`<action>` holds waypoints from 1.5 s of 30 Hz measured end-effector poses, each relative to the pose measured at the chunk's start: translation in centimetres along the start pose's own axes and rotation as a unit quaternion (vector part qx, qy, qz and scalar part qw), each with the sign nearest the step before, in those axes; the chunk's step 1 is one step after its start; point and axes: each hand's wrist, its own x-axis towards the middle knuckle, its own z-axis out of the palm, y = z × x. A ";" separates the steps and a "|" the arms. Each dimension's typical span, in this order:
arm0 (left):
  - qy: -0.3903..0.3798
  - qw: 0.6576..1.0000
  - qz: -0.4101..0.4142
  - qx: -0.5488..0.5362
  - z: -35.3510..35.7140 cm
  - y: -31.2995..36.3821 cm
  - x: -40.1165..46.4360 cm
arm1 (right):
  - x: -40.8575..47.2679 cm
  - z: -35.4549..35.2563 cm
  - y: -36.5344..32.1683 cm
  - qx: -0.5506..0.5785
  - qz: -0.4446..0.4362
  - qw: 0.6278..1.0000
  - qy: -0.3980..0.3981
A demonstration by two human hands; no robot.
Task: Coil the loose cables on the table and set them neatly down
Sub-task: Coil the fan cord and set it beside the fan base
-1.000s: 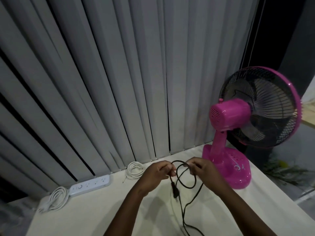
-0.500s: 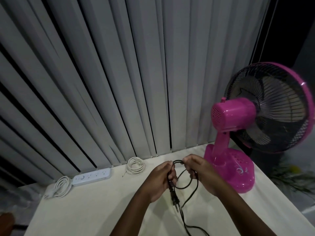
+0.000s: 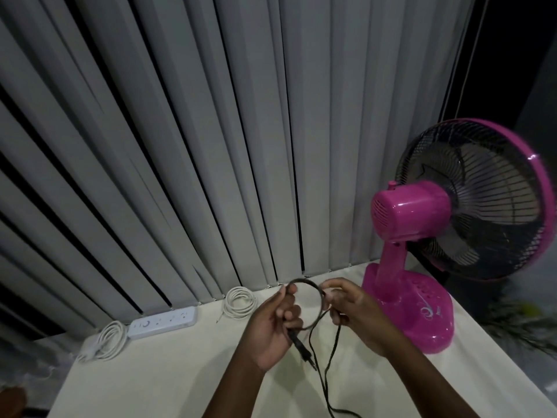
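A black cable (image 3: pixel 313 289) arches in a small loop between my hands above the white table (image 3: pixel 168 384). My left hand (image 3: pixel 275 325) grips the loop's left side, and the cable's plug end (image 3: pixel 301 348) sticks out below its fingers. My right hand (image 3: pixel 351 309) pinches the loop's right side. The rest of the black cable hangs down and trails off toward the bottom edge. A coiled white cable (image 3: pixel 239 303) lies by the blinds. Another white coil (image 3: pixel 110 342) lies at the far left, joined to a white power strip (image 3: pixel 162 322).
A pink desk fan (image 3: pixel 422 276) stands on the table's right side, close to my right hand. Grey vertical blinds (image 3: pixel 211 146) hang behind the table. The table's left edge drops off near the left coil.
Both hands have risen slightly and the black cable's loop has tightened into a smaller round arch. The view has shifted a little to the left.
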 end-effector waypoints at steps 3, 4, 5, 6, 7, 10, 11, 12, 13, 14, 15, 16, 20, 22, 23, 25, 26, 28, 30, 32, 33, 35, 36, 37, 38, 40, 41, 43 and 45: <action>0.019 1.000 0.011 0.003 -0.3 1.2 -0.4 | -0.1 -1.4 0.8 0.070 0.035 0.997 0.007; 0.019 0.999 0.007 0.028 -0.2 1.4 -0.6 | 0.0 -1.6 0.8 0.066 0.037 0.997 0.019; 0.015 0.998 -0.003 0.054 -0.2 1.5 -0.8 | 0.2 -1.6 0.6 0.049 0.034 0.998 0.029; 0.010 0.997 -0.019 0.077 -0.1 1.6 -1.0 | 0.3 -1.5 0.3 0.022 0.025 0.999 0.035; 0.003 0.995 -0.036 0.097 0.0 1.7 -1.2 | 0.5 -1.4 -0.1 -0.012 0.014 0.999 0.036; -0.022 0.983 -0.077 0.168 0.3 1.9 -1.8 | 0.9 -0.7 -1.9 -0.113 -0.026 0.993 0.016; -0.034 0.978 -0.084 0.186 0.4 1.9 -2.0 | 1.1 -0.4 -2.6 -0.142 -0.036 0.989 0.006; -0.043 0.975 -0.090 0.197 0.4 1.9 -2.1 | 1.3 -0.1 -3.3 -0.169 -0.045 0.985 -0.002; -0.049 0.974 -0.094 0.201 0.4 1.8 -2.3 | 1.5 0.3 -3.9 -0.193 -0.054 0.980 -0.010; -0.050 0.973 -0.097 0.203 0.4 1.9 -2.4 | 1.6 0.6 -4.4 -0.210 -0.061 0.976 -0.017; -0.049 0.972 -0.099 0.205 0.4 2.0 -2.5 | 1.7 0.9 -4.7 -0.220 -0.065 0.973 -0.024; -0.048 0.972 -0.100 0.209 0.3 2.1 -2.5 | 1.8 1.1 -4.8 -0.225 -0.067 0.972 -0.029; -0.046 0.971 -0.090 0.217 0.2 2.5 -2.8 | 2.1 1.8 -3.5 -0.194 -0.063 0.978 -0.039; -0.043 0.983 -0.067 0.163 0.3 2.8 -2.8 | 2.1 1.6 -2.1 -0.110 -0.054 0.992 -0.032; -0.043 0.991 -0.046 0.114 0.4 3.2 -2.8 | 2.2 1.4 -1.2 -0.061 -0.040 0.997 -0.024; -0.041 0.999 0.007 0.014 0.5 4.5 -2.6 | 2.1 0.4 0.9 -0.007 -0.010 1.000 0.011; -0.040 0.998 0.034 -0.024 0.5 5.3 -2.5 | 1.9 -0.1 1.9 -0.007 0.002 0.999 0.032; -0.059 0.991 0.086 -0.080 0.6 7.0 -2.7 | 1.4 -0.9 3.7 -0.077 0.024 0.995 0.063; -0.084 0.981 0.132 -0.115 0.7 8.7 -2.9 | 1.0 -1.3 5.2 -0.145 0.026 0.986 0.075; -0.072 0.977 0.173 -0.098 0.8 9.8 -2.9 | 0.7 -1.3 5.9 -0.159 0.032 0.983 0.083; -0.058 0.976 0.191 -0.082 0.8 10.1 -2.8 | 0.7 -1.1 5.9 -0.168 0.032 0.982 0.079; -0.040 0.971 0.224 -0.067 0.7 10.8 -2.7 | 0.8 -0.6 5.8 -0.209 0.035 0.975 0.060; -0.036 0.968 0.240 -0.065 0.5 11.2 -2.7 | 0.8 -0.6 5.7 -0.235 0.041 0.970 0.049; -0.033 0.964 0.255 -0.065 0.4 11.7 -2.8 | 0.7 -0.7 5.6 -0.260 0.049 0.964 0.036; -0.033 0.961 0.268 -0.068 0.2 12.4 -3.0 | 0.5 -1.0 5.3 -0.278 0.060 0.959 0.021; -0.042 0.952 0.293 -0.081 -0.3 14.0 -3.5 | -0.1 -2.4 5.1 -0.292 0.077 0.953 0.003; -0.037 0.948 0.308 -0.076 -0.4 14.6 -3.8 | -0.5 -3.0 5.0 -0.298 0.079 0.951 0.007; -0.012 0.943 0.330 -0.050 -0.7 15.2 -4.2 | -1.0 -3.9 4.6 -0.324 0.054 0.943 0.054; 0.012 0.943 0.333 -0.016 -0.6 14.7 -4.0 | -1.0 -4.1 4.2 -0.348 -0.008 0.928 0.131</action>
